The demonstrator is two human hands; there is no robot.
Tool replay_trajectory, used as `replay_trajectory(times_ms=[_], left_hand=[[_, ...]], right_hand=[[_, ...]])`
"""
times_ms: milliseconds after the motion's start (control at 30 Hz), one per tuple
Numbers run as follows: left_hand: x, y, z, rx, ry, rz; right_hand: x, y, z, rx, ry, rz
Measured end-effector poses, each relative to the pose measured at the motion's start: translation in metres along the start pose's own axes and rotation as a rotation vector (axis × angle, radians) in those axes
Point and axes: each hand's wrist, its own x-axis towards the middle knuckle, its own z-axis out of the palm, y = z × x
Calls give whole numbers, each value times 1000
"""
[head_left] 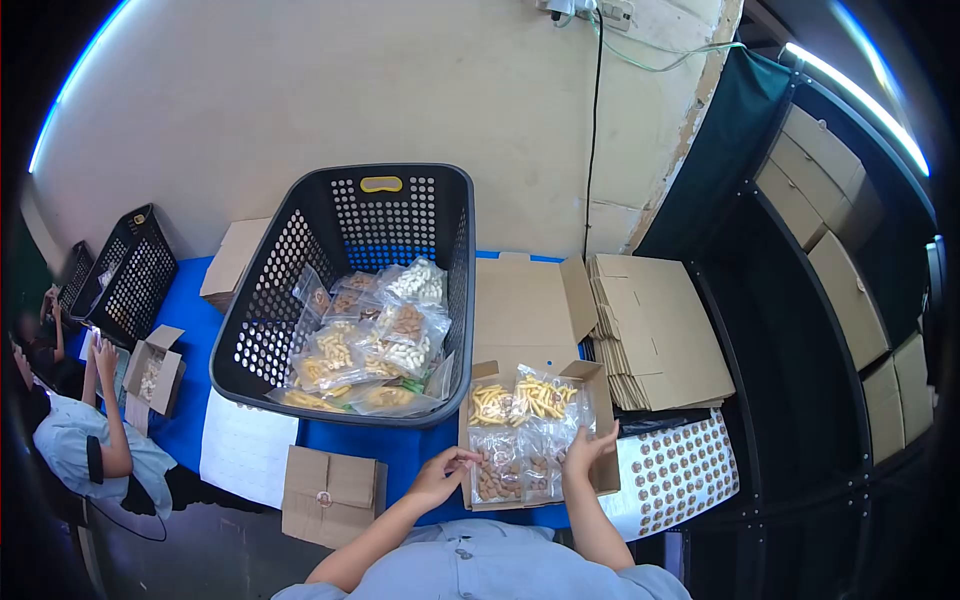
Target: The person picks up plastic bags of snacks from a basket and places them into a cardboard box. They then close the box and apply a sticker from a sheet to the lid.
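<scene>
Head view, looking down at the packing station. I see the left hand (441,474) with its grip loosely curled, fingers bent but not closed on anything I can make out; it rests at the near left edge of the open carton (596,440), just touching or just beside the rim, I cannot tell which. The right hand (585,448) has its grip spread apart, fingers fanned and laid against a clear snack packet (541,455) inside the carton's right half. Both forearms rise from the bottom of the view and converge on the carton, the left elbow set wider than the right.

The carton sits on a blue table (190,420) with its flaps open, the rear flap (525,305) lying flat behind it. It holds several clear packets: yellow sticks (541,396) toward the back, brown pieces (493,475) toward the front.

Just left of the carton stands a black perforated basket (345,215), part filled with more snack packets (385,335). A sealed small box (330,495) lies near the table's front edge, beside a white sheet (245,450). To the right, a stack of flattened cartons (660,330) and a sheet of round stickers (680,470) rest next to the carton.

At far left, another person (85,435) sits by a second open box (155,372) and further black baskets (135,270). A beige wall stands behind the table; dark shelving with boxes (835,200) fills the right.
</scene>
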Motion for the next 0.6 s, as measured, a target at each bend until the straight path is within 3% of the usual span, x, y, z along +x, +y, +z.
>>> replay_trajectory(times_ms=[67, 100, 167, 233, 300, 400, 600], left_hand=[[-1, -3, -2, -26, 24, -36], [2, -6, -2, -27, 23, -33], [1, -16, -3, -42, 43, 14], [0, -13, -1, -40, 29, 1], [-2, -8, 0, -38, 20, -8], [-6, -3, -3, -1, -8, -12], [-9, -9, -7, -16, 21, -13]], right_hand=[[-14, -18, -1, -486, -120, -754], [-9, -22, 4, -485, -118, -756], [-4, -22, 13, -891, -533, -1055], [-3, -21, 19, -954, -609, -1033], [16, -4, 27, -1078, -777, -850], [33, 9, 28, -843, -815, -826], [31, 7, 12, -873, -881, -815]])
